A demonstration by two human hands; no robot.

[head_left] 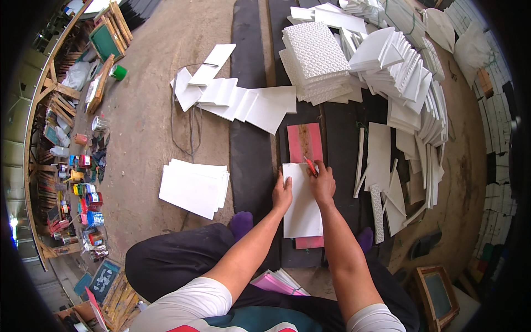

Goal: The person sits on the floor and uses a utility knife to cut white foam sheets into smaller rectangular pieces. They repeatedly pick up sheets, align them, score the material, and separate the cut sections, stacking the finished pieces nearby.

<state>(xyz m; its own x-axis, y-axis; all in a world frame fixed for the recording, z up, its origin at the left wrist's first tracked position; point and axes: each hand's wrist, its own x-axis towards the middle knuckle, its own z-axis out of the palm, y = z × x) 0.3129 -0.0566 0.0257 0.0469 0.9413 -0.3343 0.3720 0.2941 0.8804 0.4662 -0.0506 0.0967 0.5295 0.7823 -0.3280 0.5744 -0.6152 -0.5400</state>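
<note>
A white rectangular board (301,207), perhaps foam, lies in front of me on a longer red board (297,145) with a brown strip along its middle. My left hand (282,192) is closed on the board's left edge near its far corner, thumb on top. In my right hand (323,185) is a red-handled cutter knife (312,167), its thin tip pointing away and left, just beyond the board's far edge. Whether the tip touches anything, I cannot tell. The red board shows past both ends of the white one.
Dark planks (251,166) run beneath the work. White sheets (194,188) lie stacked at left, with fanned boards (243,105) farther off. Textured white blocks (315,55) and piled boards (401,72) fill the far right; offcuts (379,160) lie nearer. Paint cans (91,196) line the left side.
</note>
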